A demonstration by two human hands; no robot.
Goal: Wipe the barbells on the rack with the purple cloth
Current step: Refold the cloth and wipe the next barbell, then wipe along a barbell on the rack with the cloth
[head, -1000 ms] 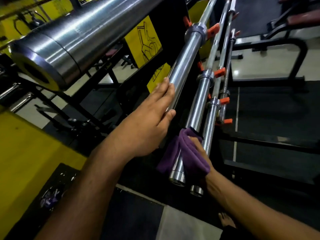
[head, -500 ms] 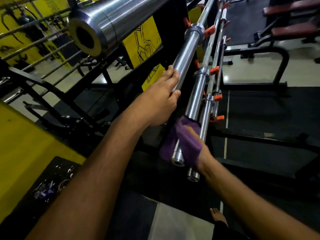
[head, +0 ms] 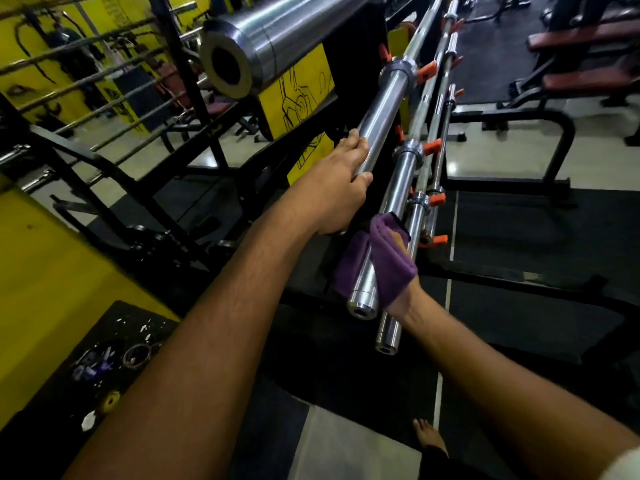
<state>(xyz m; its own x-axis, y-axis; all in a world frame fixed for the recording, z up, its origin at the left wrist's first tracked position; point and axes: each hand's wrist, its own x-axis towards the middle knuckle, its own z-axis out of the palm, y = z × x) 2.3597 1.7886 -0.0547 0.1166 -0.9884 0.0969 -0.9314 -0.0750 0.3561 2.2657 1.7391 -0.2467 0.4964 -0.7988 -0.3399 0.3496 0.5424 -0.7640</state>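
Several chrome barbells lie side by side on orange hooks of a black rack. My left hand grips the sleeve of the nearest racked barbell, fingers over the top and thumb below. Lower on that same sleeve, near its open end, the purple cloth is wrapped around the steel. My right hand holds the cloth against the sleeve and is mostly covered by it. A second barbell runs just right of the cloth, ending lower at its own open end.
A thick chrome sleeve end juts out close to my head at the upper left. Yellow signs hang on the rack frame. Benches stand at the far right. A bare foot and a paint-spattered mat are below.
The view has swung, so the thick sleeve end now sits further right. My left hand has crept a little up the sleeve toward the collar. The cloth stays near the sleeve's end.
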